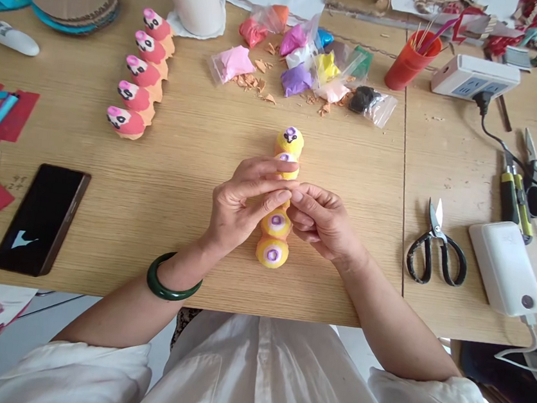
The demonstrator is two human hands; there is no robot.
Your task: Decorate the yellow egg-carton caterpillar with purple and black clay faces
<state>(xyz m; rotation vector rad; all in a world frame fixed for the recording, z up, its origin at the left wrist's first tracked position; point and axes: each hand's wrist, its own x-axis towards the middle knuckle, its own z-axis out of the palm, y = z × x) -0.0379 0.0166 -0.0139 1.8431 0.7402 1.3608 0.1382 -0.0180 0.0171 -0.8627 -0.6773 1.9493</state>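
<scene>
A row of yellow clay-covered egg-carton cups point(276, 223) stands on the table in front of me, each visible cup bearing a pale patch with a purple ring. The farthest cup also carries small black marks. Over the middle of the row, my left hand point(249, 202) pinches with thumb and forefinger, its other fingers stretched out. My right hand point(319, 220) is closed in a pinch, its fingertips meeting those of the left. Whatever lies between the fingertips is too small or hidden to make out. Both hands cover the middle cups in part.
A finished-looking red row of cups point(140, 70) stands at the left. Bags of coloured clay point(297, 78) lie at the back. Black-handled scissors point(438, 247), a white power bank point(506, 267) and a power strip point(474, 79) are on the right; a phone point(40, 221) lies left.
</scene>
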